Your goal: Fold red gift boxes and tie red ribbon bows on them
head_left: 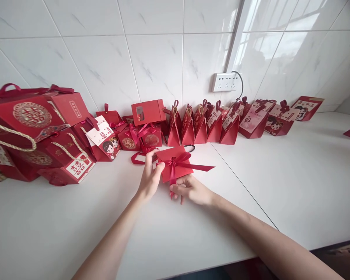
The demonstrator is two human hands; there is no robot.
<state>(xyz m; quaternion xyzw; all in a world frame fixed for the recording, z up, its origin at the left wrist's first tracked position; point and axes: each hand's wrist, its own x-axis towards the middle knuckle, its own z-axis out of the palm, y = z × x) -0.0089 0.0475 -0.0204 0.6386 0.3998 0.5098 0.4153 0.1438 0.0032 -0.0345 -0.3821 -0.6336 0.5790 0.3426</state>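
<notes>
Between both hands' fingers, red box, ribbon seemingly pinched

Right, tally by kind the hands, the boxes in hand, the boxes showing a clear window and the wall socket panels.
Hands: 2 (left hand, right hand)
Bow-tied box in hand: 1
Windowed box: 1
Wall socket panel: 1
Total: 5
</notes>
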